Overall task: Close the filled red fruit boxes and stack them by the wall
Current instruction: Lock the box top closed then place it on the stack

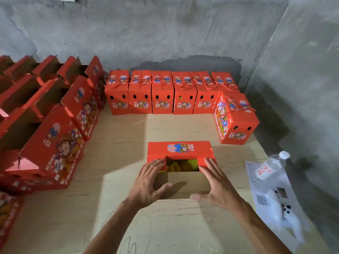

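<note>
My left hand (150,182) and right hand (216,186), fingers straight, press the side flaps of the box (180,149) at twelve o'clock, holding nothing.

Only stuff I could actually read: "FRESH FRUIT" ran down the side of the closed red box (235,118) on the right, and again, partly, on the open red boxes (60,149) at left. The water bottle (271,166) had red Chinese characters, and the paper sheet (266,197) had a QR code.
</note>
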The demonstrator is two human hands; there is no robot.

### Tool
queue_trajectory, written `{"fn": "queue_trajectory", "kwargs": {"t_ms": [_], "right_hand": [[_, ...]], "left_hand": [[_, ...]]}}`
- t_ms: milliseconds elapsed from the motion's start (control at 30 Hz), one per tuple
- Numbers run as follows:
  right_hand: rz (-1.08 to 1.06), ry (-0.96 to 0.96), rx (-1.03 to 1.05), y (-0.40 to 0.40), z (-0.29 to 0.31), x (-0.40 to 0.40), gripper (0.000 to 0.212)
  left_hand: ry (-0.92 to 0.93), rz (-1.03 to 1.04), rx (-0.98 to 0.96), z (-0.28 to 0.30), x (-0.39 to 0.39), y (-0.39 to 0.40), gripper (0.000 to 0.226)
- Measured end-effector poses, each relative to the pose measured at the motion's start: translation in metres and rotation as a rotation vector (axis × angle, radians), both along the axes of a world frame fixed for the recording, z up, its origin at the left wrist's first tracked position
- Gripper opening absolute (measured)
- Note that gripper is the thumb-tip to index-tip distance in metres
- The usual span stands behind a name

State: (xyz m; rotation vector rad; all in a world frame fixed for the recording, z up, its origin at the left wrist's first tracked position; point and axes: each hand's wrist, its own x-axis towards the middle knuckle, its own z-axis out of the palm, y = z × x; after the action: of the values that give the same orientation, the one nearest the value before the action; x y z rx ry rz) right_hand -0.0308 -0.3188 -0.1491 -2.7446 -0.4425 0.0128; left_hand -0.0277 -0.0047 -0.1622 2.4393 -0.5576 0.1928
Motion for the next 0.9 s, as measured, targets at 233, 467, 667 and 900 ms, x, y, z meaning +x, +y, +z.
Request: {"fn": "queue_trajectory", "kwargs": {"t_ms": [233,467,667,900], "right_hand": [[0.126,-0.004,-0.318,-0.008,0.017,0.005,0.101],[-0.060,-0.169,0.052,-0.015,0.076,0.055,0.060],[0.022,-0.327,0.021,0.024,0.031,0.076,0.028],[-0.167,-0.414,-0.027,0.045,0.016,0.070,0.061]], "left_hand": [[0.084,-0.074,0.170,0.026,0.013,0.009,0.054],[0.330,0.262,-0.822,0.050,0.021,0.006,0.061],[0.050,0.238,-0.065,0.040,0.035,-0.018,0.065],[0.094,0.381,-0.067,0.046,0.045,-0.023,0.045]]}}
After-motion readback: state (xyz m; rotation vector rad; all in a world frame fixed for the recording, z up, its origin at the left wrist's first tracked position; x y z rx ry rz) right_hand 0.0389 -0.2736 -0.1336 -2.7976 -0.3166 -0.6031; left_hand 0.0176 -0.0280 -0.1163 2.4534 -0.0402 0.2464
